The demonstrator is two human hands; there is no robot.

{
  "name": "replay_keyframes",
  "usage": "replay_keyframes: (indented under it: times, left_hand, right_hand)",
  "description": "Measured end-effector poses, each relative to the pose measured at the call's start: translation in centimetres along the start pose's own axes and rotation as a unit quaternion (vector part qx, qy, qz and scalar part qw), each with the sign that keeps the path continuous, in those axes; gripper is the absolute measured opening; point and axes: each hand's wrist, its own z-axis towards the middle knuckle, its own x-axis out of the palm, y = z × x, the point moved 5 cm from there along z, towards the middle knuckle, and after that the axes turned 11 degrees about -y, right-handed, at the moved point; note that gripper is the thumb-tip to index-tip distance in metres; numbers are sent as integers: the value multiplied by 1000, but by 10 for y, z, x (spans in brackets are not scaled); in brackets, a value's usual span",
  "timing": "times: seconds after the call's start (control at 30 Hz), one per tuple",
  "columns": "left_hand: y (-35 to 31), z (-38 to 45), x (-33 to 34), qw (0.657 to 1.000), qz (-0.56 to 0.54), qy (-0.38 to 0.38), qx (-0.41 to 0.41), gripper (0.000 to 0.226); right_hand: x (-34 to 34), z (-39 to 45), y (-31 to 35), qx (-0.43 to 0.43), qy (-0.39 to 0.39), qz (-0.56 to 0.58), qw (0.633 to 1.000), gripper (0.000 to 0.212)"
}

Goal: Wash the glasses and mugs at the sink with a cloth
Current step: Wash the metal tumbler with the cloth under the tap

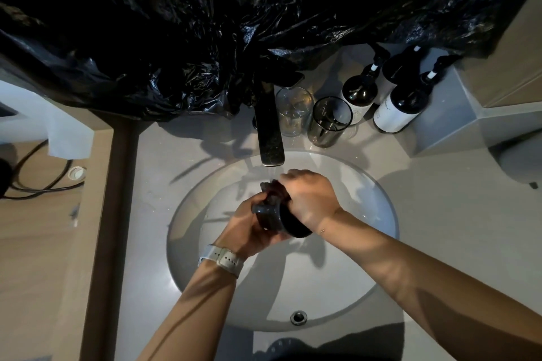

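Over the white oval sink (pixel 366 243), my left hand (pixel 246 228) grips a dark mug (pixel 281 220) by its handle side. My right hand (pixel 311 196) curls over the mug's top and holds a dark cloth (pixel 272 187) against it. Water runs from the black faucet (pixel 269 132) onto the cloth and mug. Behind the basin, right of the faucet, stand a clear glass (pixel 293 111) and a smoky dark glass (pixel 330 121).
Three dark pump bottles (pixel 396 99) stand at the back right by a grey box (pixel 451 120). A black plastic sheet (pixel 205 23) covers the wall above. The overflow hole (pixel 298 317) sits at the basin's near rim. A wooden ledge with a cable (pixel 41 182) lies at left.
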Motion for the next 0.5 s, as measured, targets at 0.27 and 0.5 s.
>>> replay_keyframes:
  times: [0.27, 0.5]
  left_hand:
    - [-15, -4, 9, 999, -17, 29, 38, 50]
    - [-19, -7, -4, 957, 268, -14, 110, 50]
  right_hand:
    - [18, -17, -46, 340, 70, 242, 906, 9]
    - [23, -26, -44, 306, 97, 163, 933, 4]
